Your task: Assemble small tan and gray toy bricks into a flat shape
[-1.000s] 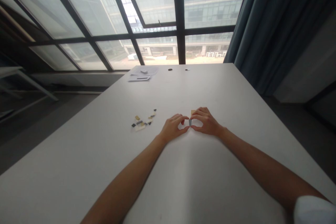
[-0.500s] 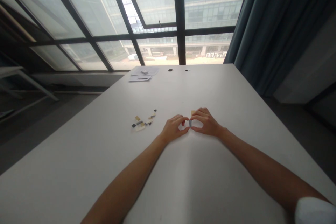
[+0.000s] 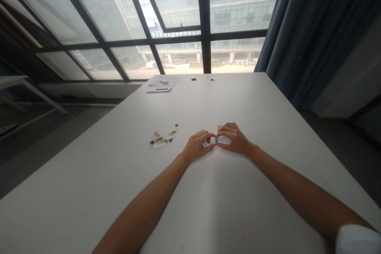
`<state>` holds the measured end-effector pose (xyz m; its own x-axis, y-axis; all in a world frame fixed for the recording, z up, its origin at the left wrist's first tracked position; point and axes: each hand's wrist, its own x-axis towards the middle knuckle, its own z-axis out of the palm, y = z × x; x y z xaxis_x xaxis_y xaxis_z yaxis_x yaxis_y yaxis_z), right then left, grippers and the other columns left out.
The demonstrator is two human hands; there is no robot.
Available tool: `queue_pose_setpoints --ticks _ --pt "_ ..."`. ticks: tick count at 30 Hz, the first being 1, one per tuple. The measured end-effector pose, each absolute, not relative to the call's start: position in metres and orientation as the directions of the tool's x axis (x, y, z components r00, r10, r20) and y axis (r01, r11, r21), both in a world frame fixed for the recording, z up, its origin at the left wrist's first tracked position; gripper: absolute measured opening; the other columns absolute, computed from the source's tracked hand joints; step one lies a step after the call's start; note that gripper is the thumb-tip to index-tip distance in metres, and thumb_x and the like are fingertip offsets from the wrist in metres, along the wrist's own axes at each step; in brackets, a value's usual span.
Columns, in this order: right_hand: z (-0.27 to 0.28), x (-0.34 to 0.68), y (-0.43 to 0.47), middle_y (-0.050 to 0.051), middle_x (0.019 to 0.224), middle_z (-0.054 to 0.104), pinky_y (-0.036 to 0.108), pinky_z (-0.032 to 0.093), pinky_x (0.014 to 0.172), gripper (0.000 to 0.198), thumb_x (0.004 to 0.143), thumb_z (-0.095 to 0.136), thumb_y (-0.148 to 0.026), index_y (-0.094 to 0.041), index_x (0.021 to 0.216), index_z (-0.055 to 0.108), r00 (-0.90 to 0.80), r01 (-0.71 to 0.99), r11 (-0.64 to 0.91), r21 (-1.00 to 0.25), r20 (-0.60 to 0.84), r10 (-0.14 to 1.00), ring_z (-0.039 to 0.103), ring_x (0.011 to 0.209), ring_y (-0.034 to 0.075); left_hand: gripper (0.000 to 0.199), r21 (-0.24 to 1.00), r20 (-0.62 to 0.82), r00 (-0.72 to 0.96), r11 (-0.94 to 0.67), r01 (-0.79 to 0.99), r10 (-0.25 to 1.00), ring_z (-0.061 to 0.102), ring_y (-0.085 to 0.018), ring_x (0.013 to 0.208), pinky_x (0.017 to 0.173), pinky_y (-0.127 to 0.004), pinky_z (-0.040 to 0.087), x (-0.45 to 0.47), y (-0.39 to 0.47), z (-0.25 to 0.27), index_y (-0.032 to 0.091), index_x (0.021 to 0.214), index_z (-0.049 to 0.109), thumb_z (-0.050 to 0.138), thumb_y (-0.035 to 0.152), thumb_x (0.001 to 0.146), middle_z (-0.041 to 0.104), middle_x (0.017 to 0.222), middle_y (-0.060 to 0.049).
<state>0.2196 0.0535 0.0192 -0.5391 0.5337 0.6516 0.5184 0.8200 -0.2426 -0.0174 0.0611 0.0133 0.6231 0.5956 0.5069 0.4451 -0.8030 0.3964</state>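
Between my two hands, low over the white table, is a small grey building-block piece. The thumb and fingertips of my left hand pinch it from the left. My right hand pinches the same piece from the right, thumb below and fingers above. Just behind the right fingers, a tan piece shows in part; the rest is hidden. To the left of my hands lies a loose group of small pieces in tan, black, grey and cream, among them a tan plate and a black piece.
White papers with a small white object lie at the table's far left corner. Two dark round spots, one a larger disc, mark the far edge. Windows stand behind, and a blue curtain hangs on the right.
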Motion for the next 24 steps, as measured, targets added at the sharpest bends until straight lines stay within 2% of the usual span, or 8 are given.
queue_pose_setpoints --ticks 7,12,20,24 --pt "0.021 0.220 0.053 0.005 0.101 0.071 0.043 0.040 0.092 0.020 0.084 0.072 -0.030 -0.025 0.103 0.067 -0.532 0.533 0.806 -0.259 0.638 0.557 0.059 0.099 0.024 0.029 0.411 0.492 0.627 -0.796 0.445 0.604 0.056 -0.015 0.078 0.075 -0.028 0.046 -0.018 0.062 0.013 0.021 0.117 0.065 0.059 0.041 0.096 0.063 0.081 -0.001" --pt "0.020 0.221 0.055 0.005 0.101 0.071 0.043 0.040 0.092 0.020 0.082 0.073 -0.028 -0.025 0.101 0.068 -0.508 0.544 0.793 -0.274 0.645 0.571 0.060 0.099 0.024 0.025 0.431 0.489 0.603 -0.776 0.462 0.630 0.057 -0.014 0.077 0.074 -0.027 0.046 -0.018 0.062 0.013 0.021 0.113 0.066 0.058 0.038 0.097 0.062 0.081 -0.001" --pt "0.024 0.246 0.071 0.005 0.099 0.071 0.044 0.041 0.092 0.018 0.080 0.075 -0.028 -0.024 0.096 0.068 -0.222 0.642 0.660 -0.391 0.729 0.648 0.062 0.098 0.026 0.022 0.457 0.500 0.574 -0.761 0.461 0.648 0.056 -0.013 0.074 0.074 -0.026 0.046 -0.019 0.063 0.011 0.020 0.111 0.066 0.051 0.032 0.099 0.061 0.081 -0.002" --pt "0.036 0.254 0.072 0.005 0.100 0.072 0.047 0.042 0.093 0.018 0.080 0.075 -0.029 -0.025 0.097 0.069 -0.169 0.648 0.639 -0.414 0.741 0.650 0.062 0.100 0.027 0.023 0.470 0.486 0.571 -0.749 0.467 0.662 0.055 -0.013 0.074 0.073 -0.026 0.046 -0.019 0.062 0.012 0.020 0.112 0.066 0.050 0.030 0.099 0.061 0.081 -0.002"
